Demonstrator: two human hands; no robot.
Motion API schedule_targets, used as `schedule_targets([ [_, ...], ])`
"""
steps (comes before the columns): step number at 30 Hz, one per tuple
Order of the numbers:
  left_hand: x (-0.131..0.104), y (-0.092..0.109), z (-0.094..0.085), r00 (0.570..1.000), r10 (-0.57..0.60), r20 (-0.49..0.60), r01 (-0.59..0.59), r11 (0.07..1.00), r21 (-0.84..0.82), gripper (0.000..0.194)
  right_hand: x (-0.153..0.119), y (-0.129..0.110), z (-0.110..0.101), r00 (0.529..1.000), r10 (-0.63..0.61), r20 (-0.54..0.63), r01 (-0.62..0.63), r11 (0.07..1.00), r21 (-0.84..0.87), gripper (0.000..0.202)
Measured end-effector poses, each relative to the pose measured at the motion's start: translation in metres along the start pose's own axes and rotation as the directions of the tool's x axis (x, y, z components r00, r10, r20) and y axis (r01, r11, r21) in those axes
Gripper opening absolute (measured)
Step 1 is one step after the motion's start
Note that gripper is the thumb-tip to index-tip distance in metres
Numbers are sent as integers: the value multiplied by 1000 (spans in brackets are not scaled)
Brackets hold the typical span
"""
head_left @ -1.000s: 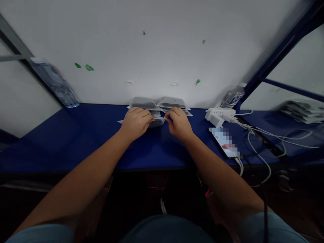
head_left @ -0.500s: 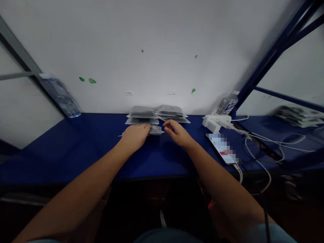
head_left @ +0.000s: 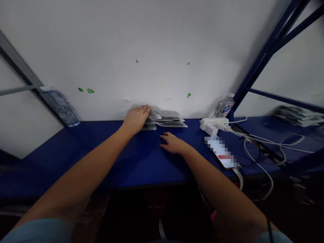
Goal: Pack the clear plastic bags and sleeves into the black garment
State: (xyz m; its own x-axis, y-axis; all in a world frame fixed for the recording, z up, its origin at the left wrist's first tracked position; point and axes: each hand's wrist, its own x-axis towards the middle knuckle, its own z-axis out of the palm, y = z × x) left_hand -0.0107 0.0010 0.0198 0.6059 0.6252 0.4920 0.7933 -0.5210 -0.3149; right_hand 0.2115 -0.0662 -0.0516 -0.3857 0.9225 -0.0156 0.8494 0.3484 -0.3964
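Two side-by-side stacks of flat, clear-edged packets stand on the blue table (head_left: 101,148) against the wall. My left hand (head_left: 136,118) lies on top of the left stack (head_left: 155,113), covering part of it; whether its fingers grip the top packet cannot be made out. The right stack (head_left: 172,118) is untouched. My right hand (head_left: 173,143) hovers low over the table in front of the stacks, its fingers apart and nothing between them.
A large clear bottle (head_left: 60,108) leans at the far left. On the right are a smaller bottle (head_left: 224,105), a white power strip (head_left: 215,122) with cables, and a phone (head_left: 220,152). More packets (head_left: 298,115) lie beyond the blue frame (head_left: 268,54).
My left hand has moved up and back onto the left stack, and the packet that lay in front is gone from there. My right hand has drawn back slightly and its fingers have spread.
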Motion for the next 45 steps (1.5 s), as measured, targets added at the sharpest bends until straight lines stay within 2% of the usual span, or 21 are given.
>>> schedule_targets([
  [4, 26, -11, 38, 995, -5, 104, 7, 1000, -17, 54, 0, 1, -3, 1000, -7, 16, 7, 1000, -10, 67],
  [6, 30, -11, 47, 993, -11, 115, 12, 1000, -6, 54, -1, 0, -5, 1000, -2, 24, 2, 1000, -19, 67],
  [10, 29, -10, 54, 994, -30, 103, 33, 999, -23, 54, -2, -4, -7, 1000, -5, 31, 5, 1000, -29, 67],
  [14, 22, -8, 52, 995, -25, 97, 29, 999, -42, 57, -2, -4, -6, 1000, -6, 22, 6, 999, -33, 66],
  [17, 13, 2, 38, 999, -28, 27, 29, 998, -61, 66, -1, -3, -6, 1000, -7, 19, 8, 999, -32, 67],
  [19, 1, 13, 25, 999, -37, -16, 35, 994, -107, 60, -1, -3, -6, 1000, -11, 22, 11, 1000, -29, 67],
  [21, -17, 25, 15, 998, -55, -12, 51, 980, -190, 51, -2, -4, -5, 1000, -13, 21, 13, 999, -31, 66],
  [24, -49, 38, 12, 994, -27, 103, 58, 946, -318, 47, -4, -6, -4, 999, 44, 12, -43, 998, -41, 69],
  [26, -67, 41, 17, 975, -50, 217, 127, 925, -359, 50, -6, -7, -3, 992, 130, -4, -130, 991, -42, 72],
  [29, -80, 41, 25, 911, -123, 393, 279, 885, -371, 60, -6, -7, 1, 971, 236, -31, -237, 970, -51, 77],
  [32, -80, 44, 29, 846, -184, 501, 383, 863, -330, 69, -4, -4, 4, 965, 259, -24, -260, 963, -70, 82],
  [35, -78, 48, 30, 817, -189, 544, 397, 869, -295, 75, -2, -2, 8, 968, 249, -22, -250, 964, -96, 87],
  [45, -77, 52, 33, 786, -189, 588, 394, 887, -241, 81, -2, -1, 12, 976, 218, -24, -220, 964, -151, 84],
])
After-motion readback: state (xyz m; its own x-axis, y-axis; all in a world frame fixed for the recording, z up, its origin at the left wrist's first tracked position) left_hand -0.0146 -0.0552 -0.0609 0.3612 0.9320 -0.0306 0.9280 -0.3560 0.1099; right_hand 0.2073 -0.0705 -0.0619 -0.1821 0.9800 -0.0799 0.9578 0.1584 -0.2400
